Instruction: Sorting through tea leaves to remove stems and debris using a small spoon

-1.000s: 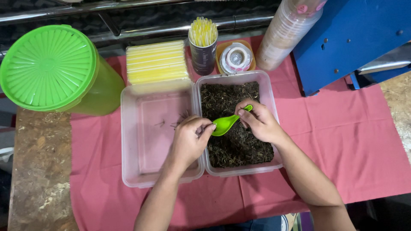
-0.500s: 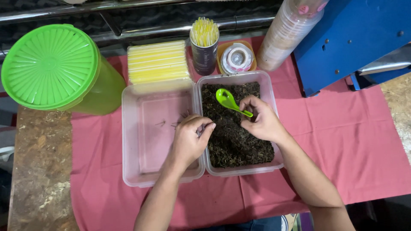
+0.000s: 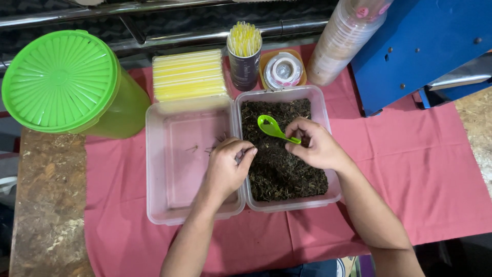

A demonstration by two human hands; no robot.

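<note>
Two clear plastic tubs stand side by side on a pink cloth. The right tub is full of dark dried leaves. The left tub holds only a few stray stems. My right hand grips the handle of a small green spoon, whose bowl points up-left over the leaves. My left hand is curled at the wall between the two tubs, its fingertips pinched together; whether it holds something small I cannot tell.
A large green lidded container stands at the left. Behind the tubs are a box of yellow straws, a cup of straws, a tape roll in an orange dish, a stack of plastic cups and a blue machine.
My right hand turned the green spoon from pointing down-left beside the left hand to pointing up-left over the leaves, then lowered it slightly. The left hand stayed in place.
</note>
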